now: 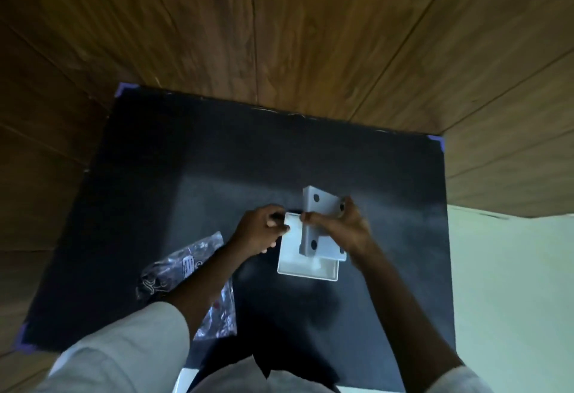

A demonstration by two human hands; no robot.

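Observation:
A white rectangular tray-like box (306, 263) lies on a black mat (217, 159). Above it my right hand (338, 228) grips a grey-white block (320, 215) with several round dark holes, tilted over the box's far end. My left hand (264, 231) has its fingers curled at the box's far-left corner, pinching something small and dark; what that is cannot be made out. The block hides part of the box's interior.
A crumpled clear plastic bag (186, 265) with a label lies on the mat under my left forearm. The mat is taped at its corners with purple tape (122, 88) to a wooden surface (310, 35). A pale green surface (512, 299) lies to the right.

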